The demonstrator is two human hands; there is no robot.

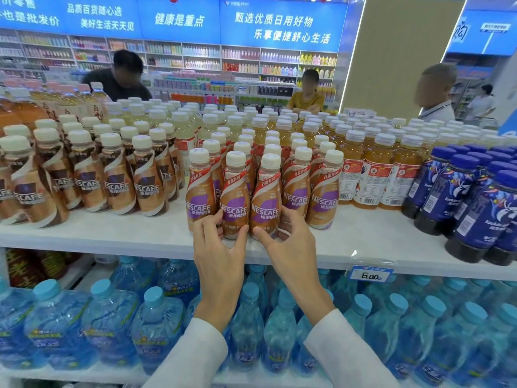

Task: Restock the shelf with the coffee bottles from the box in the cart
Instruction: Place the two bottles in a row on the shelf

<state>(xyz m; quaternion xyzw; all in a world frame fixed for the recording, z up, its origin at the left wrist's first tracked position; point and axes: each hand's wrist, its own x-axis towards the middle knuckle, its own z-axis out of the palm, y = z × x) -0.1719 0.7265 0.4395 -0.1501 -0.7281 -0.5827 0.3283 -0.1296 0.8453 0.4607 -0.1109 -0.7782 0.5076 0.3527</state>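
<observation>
Evidently two coffee bottles are being set in place at once, one per hand. The left hand point(221, 247) is wrapped round the lower body of the left coffee bottle point(234, 191), thumb on one flank and fingers on the other. The right hand point(292, 242) is closed in the same way round the right coffee bottle point(267, 197). Both bottles are held upright and side by side, labels turned outward. They are placed just ahead of the purple-label row point(321, 197) of the same coffee, near the front edge of the shelf point(112, 233) and about midway along it. Whether their bases already rest on the shelf cannot be told, as the hands cover them.

The low grip is judged to be chosen so that the bottles can be slid back against the row without being tipped. The spot is dictated by the neighbours: brown-label coffee bottles point(117, 177) are ranked to the left, orange drink bottles point(375, 175) to the right, and dark blue bottles point(475, 205) toward the right end, so the new stock is kept with its own kind. The labels are faced forward, presumably so that the brand can be read from the aisle. A price tag point(370, 274) is clipped to the front edge, and water bottles point(156, 326) are ranked beneath. The box and the cart are not in view.
</observation>
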